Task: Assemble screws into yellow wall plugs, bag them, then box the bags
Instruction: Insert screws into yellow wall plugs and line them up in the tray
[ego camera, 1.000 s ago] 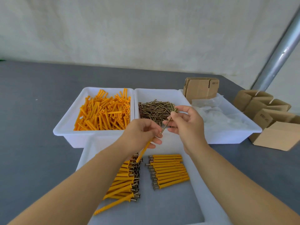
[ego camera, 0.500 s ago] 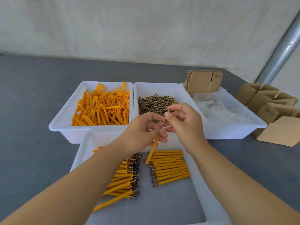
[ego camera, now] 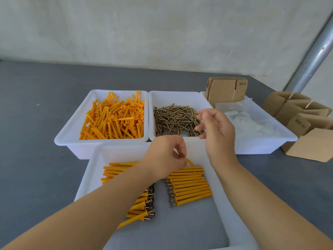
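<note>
My left hand [ego camera: 166, 156] is shut on a yellow wall plug with a screw in it [ego camera: 189, 161], held low over the near white tray [ego camera: 90, 179], just above the right row of assembled plugs [ego camera: 189, 185]. A second heap of assembled plugs [ego camera: 142, 204] lies partly under my left forearm. My right hand [ego camera: 215, 129] hovers with fingers apart and nothing in it at the right edge of the screw tray [ego camera: 173, 96], over the brass screws [ego camera: 173, 120]. Loose yellow plugs [ego camera: 113, 120] fill the left tray [ego camera: 72, 127].
A third white tray [ego camera: 273, 130] at the right holds clear plastic bags [ego camera: 248, 121] and flat cardboard [ego camera: 225, 89]. Folded and open cardboard boxes [ego camera: 306, 127] stand on the grey table [ego camera: 32, 141] at far right. A metal pole [ego camera: 313, 53] rises behind them.
My right hand let go of the screw and rose toward the screw tray with fingers apart. My left hand lowered the plug with its screw toward the right row in the near tray.
</note>
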A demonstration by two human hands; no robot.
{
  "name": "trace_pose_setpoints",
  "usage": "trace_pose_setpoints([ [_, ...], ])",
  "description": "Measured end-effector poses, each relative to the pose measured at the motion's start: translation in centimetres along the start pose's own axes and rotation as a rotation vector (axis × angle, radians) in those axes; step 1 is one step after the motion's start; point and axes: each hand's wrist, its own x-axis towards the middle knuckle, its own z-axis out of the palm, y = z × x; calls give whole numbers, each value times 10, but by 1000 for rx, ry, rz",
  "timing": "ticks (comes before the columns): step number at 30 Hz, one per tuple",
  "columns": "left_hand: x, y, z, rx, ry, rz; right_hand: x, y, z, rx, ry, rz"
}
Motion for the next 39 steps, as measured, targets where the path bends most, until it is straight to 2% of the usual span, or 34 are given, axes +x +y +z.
trace_pose_setpoints([
  [3,3,-4,11,349,-51,69,0,2,-1,-6,-6,-7],
  [7,16,-5,19,803,-220,-26,-1,2,0,-12,-28,11],
  [10,12,-4,28,982,-246,74,0,2,0,-19,-45,20],
  [14,6,-12,32,1018,-257,204,0,4,0,-23,-65,26],
  [25,5,-5,33,1018,-357,162,-1,9,-2,-90,-97,25],
  [27,6,-1,26,949,-287,80,-1,9,-2,-96,-96,22],
  [29,8,2,10,837,-132,-13,-1,8,-2,-91,-97,19],
  [32,7,1,-7,806,-15,-3,-1,9,-2,-98,-95,21],
  [35,5,5,1,939,-170,-11,1,10,-1,-117,-102,27],
  [38,14,4,14,1008,-389,-180,1,11,-1,-119,-103,17],
  [39,15,4,17,1027,-432,-183,1,10,-1,-118,-102,13],
])
